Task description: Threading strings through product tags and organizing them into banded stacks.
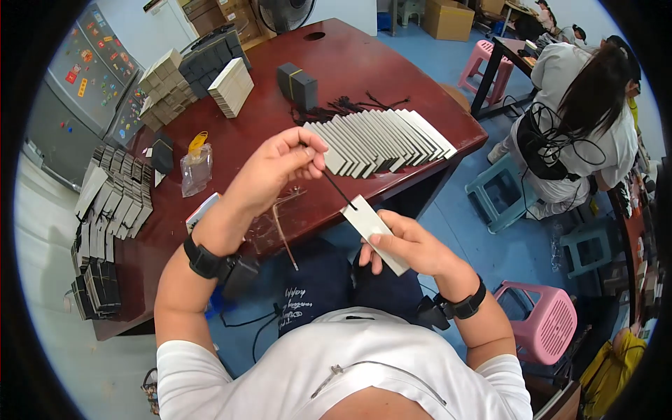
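My right hand (pixel 413 245) grips a pale rectangular card tag (pixel 374 227) between thumb and fingers, above my lap. A black cord (pixel 339 187) runs taut from the hole at the tag's upper end to my left hand (pixel 290 161), which pinches it. On the table just beyond, a fanned row of similar pale tags (pixel 381 140) lies overlapped, with black cords (pixel 346 105) bunched along its far side. Beneath my left forearm, a thin copper-coloured hooked wire (pixel 283 234) rests at the table's near edge.
On the dark red table (pixel 280 91) stand a banded black block (pixel 297 85), a pale card stack (pixel 231 87) and a clear plastic bag (pixel 197 170). Bundled tags (pixel 115 203) fill its left side. Right of me are a pink stool (pixel 542 322) and a seated person (pixel 581 119).
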Motion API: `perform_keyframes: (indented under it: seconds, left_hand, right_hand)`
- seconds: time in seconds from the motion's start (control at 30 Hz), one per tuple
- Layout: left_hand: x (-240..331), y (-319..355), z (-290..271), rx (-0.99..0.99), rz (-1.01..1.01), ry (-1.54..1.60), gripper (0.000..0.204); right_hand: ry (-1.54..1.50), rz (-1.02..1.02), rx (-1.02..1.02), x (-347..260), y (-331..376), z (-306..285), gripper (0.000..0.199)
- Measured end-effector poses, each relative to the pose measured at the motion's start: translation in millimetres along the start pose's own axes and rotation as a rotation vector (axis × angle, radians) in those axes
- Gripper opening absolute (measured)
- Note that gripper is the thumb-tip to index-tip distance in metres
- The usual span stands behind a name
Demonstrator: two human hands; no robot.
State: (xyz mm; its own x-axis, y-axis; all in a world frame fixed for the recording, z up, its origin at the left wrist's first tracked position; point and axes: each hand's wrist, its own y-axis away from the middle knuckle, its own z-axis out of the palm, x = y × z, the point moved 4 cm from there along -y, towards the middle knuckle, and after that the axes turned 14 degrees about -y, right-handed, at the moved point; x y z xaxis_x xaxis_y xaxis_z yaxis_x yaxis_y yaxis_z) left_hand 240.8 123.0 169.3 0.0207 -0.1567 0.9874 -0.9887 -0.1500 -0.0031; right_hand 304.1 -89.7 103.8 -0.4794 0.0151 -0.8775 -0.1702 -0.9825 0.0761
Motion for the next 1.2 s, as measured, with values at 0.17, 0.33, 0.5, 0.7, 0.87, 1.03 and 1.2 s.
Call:
perform_keyframes:
  seconds: [0.17,0.33,0.5,0.7,0.87,1.03,1.2]
  left_hand:
    - [5.7,25.0,-30.2,0.021,0.046,-0.27,0.019]
    - [8.6,51.6,-16.4,-0.206,-0.037,-0.475,0.018]
    - [11.0,61.1,-34.1,-0.406,-0.012,-0.582,0.016]
    - [6.8,58.4,-41.5,-0.272,0.449,-1.24,0.013]
    - [-15.5,36.8,-59.9,-0.103,0.412,-1.332,0.014]
    - [-21.0,-3.0,-99.7,0.097,0.327,-1.415,0.015]
    - [-37.9,-41.2,-120.5,0.154,0.165,-1.495,0.018]
  right_hand:
    - [0.174,-0.045,0.111,-18.1,-17.9,29.0,0.017]
    - [0.28,0.008,0.07,-31.5,-26.1,56.2,0.018]
    - [0.331,0.173,-0.034,-32.5,-27.9,70.7,0.018]
    - [0.329,0.236,0.024,-10.9,-37.6,50.8,0.015]
    - [0.804,-0.119,0.171,-8.3,-56.6,35.2,0.013]
    - [1.13,-0.421,0.412,-27.7,-97.3,39.5,0.018]
    - [1.439,-0.604,0.47,-20.9,-144.7,24.7,0.017]
